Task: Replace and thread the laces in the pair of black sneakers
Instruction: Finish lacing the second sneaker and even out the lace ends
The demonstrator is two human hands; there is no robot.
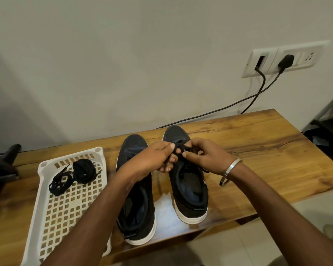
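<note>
Pinching a black lace (181, 148) between them, the left hand (158, 156) and the right hand (206, 156) meet just above the front of the right sneaker (188, 181); the fingers of both are curled around the soft woven cord. This sneaker and the left sneaker (136, 198) stand side by side on the glossy wooden tabletop (267, 150), toes toward the wall. Both are of dark matte fabric with thick white rubber soles and rounded toes. A smooth metal bangle (231, 169) circles the right wrist. On the left lies a white plastic tray (65, 208) with a square grid of holes, and in its far end rest two bundles of black laces (73, 175), one loose, one wound into a round coil.
</note>
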